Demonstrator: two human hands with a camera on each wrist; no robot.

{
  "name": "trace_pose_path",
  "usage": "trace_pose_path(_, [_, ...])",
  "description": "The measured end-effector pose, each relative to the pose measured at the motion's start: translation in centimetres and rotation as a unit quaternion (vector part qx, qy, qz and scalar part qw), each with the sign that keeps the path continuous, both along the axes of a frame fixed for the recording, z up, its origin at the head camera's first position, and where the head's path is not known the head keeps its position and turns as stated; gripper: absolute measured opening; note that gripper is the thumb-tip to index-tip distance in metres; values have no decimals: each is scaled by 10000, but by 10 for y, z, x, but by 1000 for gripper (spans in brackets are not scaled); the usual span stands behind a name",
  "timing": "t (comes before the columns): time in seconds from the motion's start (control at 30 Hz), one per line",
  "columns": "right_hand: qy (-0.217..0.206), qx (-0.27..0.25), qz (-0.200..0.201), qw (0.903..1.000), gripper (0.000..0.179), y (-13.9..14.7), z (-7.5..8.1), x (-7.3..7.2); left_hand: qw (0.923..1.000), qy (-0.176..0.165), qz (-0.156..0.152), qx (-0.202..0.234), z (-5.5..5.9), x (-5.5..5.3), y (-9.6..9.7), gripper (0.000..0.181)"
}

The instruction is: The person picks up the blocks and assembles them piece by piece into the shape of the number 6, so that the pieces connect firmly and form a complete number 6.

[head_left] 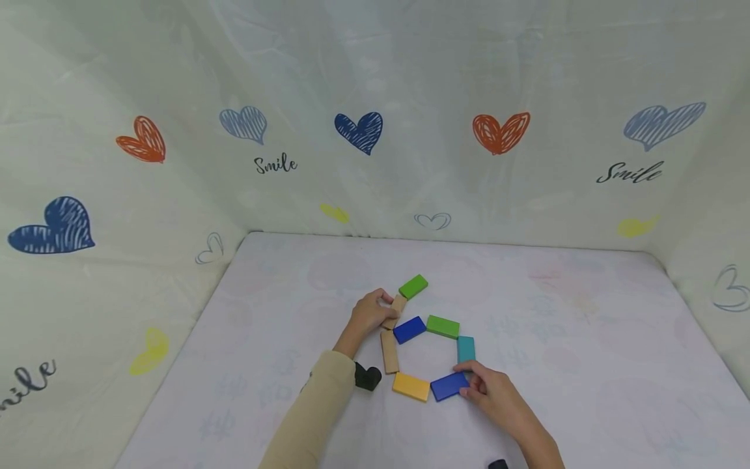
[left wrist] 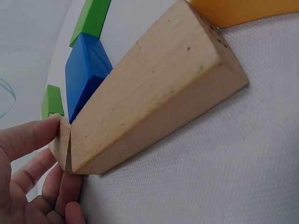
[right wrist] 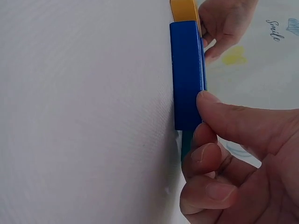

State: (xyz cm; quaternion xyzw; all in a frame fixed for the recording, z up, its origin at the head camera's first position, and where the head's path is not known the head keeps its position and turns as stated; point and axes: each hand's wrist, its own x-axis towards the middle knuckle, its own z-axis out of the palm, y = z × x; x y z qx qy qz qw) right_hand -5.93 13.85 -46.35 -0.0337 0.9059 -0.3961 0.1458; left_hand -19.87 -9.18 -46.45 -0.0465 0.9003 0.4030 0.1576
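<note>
Flat blocks form a ring on the white-covered table. My left hand (head_left: 368,314) pinches a plain wooden block (left wrist: 61,140) at the ring's upper left, thumb on top and fingers beside it. A second wooden block (head_left: 389,352) meets its near end. My right hand (head_left: 491,389) grips the right end of a blue block (right wrist: 187,77) at the ring's lower right between thumb and fingers. Beyond its fingertips stands a teal block (head_left: 466,346). The ring also includes a yellow-orange block (head_left: 411,386), another blue block (head_left: 410,330) and a green block (head_left: 443,327).
A second green block (head_left: 413,286) extends outward from the far end of the held wooden block. A black heart-shaped object (head_left: 368,378) shows beside the left sleeve (head_left: 319,404). Part of a small dark object (head_left: 498,464) appears at the bottom edge. Printed cloth walls (head_left: 433,189) surround the table.
</note>
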Motion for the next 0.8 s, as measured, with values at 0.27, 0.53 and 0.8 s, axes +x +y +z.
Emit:
trace_pose_path(0.27, [104,-90,161,9998,24,2,-1,0,10000,-17,19,-42,0,1,-1,26])
trace_pose_path(0.53, [15,-12,61,10000,25,-1,-1,-2,10000,16,22,0,1,1,-1,25])
trace_pose_path(0.8, [-72,247,-158,9995,30,-10,10,-2,10000,6,13,-26,2,0,0,25])
